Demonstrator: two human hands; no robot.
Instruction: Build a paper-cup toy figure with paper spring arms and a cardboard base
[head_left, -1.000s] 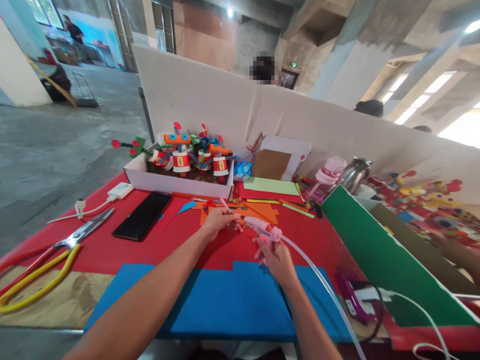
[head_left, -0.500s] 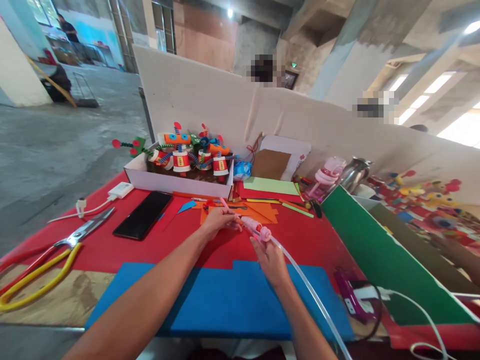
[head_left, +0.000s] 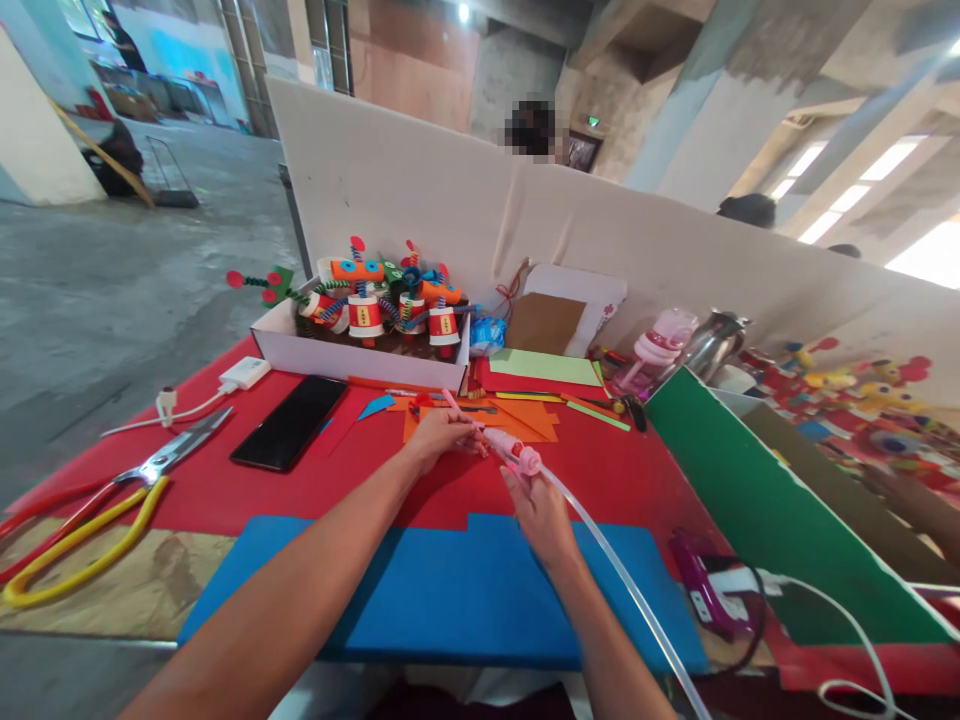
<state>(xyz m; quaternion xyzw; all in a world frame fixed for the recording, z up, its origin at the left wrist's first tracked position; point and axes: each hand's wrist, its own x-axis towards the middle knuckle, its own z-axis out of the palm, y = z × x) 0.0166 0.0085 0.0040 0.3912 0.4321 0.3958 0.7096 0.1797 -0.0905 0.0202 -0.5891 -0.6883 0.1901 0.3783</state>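
Near the middle of the table, my right hand (head_left: 540, 505) is closed round a pink glue gun (head_left: 510, 450). A long clear glue stick (head_left: 622, 580) runs out of its back end toward the bottom right. My left hand (head_left: 442, 438) is closed at the gun's tip, its fingers pinching a small pink piece (head_left: 450, 400) that sticks up past them. The exact contact between tip and piece is too small to tell. Orange paper pieces (head_left: 525, 420) lie just beyond both hands.
A white box (head_left: 360, 365) of cup figures stands at the back left. A phone (head_left: 291, 422) and large scissors (head_left: 161, 465) lie left. Blue board (head_left: 465, 600) covers the front. At right are a green-sided box (head_left: 787, 510) and a purple device (head_left: 709, 585).
The view has shifted slightly, so the table things sit a little higher and to the right. Both hands keep nearly the same pose and hold.
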